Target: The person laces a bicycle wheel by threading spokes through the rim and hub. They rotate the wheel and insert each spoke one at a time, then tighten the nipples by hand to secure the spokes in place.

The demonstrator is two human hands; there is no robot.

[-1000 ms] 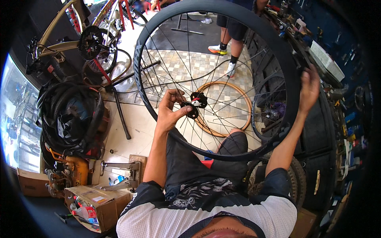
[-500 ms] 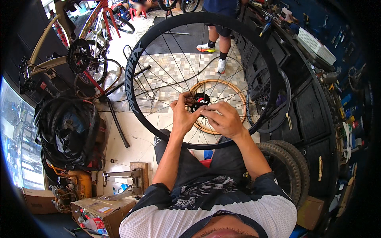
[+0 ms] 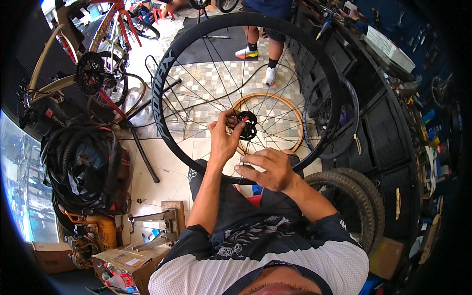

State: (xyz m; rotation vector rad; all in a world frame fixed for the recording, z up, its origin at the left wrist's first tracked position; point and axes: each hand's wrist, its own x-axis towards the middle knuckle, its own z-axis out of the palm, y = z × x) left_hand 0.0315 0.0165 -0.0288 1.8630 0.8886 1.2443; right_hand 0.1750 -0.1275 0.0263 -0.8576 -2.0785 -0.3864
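Note:
A black bicycle wheel (image 3: 330, 64) with dark spokes fills the middle of the view, in front of my lap. My left hand (image 3: 225, 137) is closed at the black hub (image 3: 247, 125), thumb and fingers gripping its left side; a small red patch shows there. Lower down, my right hand (image 3: 269, 169) has thumb and forefinger closed round a thin dark spoke (image 3: 247, 147), between hub and near rim. The spoke's lower end is hard to make out behind the fingers.
Beyond the wheel lies a tan rim (image 3: 301, 123) on the tiled floor. A person's legs (image 3: 275, 46) stand at the far side. Knobby tyres (image 3: 366, 206) and dark cabinets (image 3: 378, 142) are on the right. Bikes (image 3: 88, 73), bundled black tyres (image 3: 78, 162) and a cardboard box (image 3: 132, 260) are left.
My right hand has moved from the hub toward the near rim, along the spokes. My left hand stays at the hub. The standing person's feet have shifted slightly.

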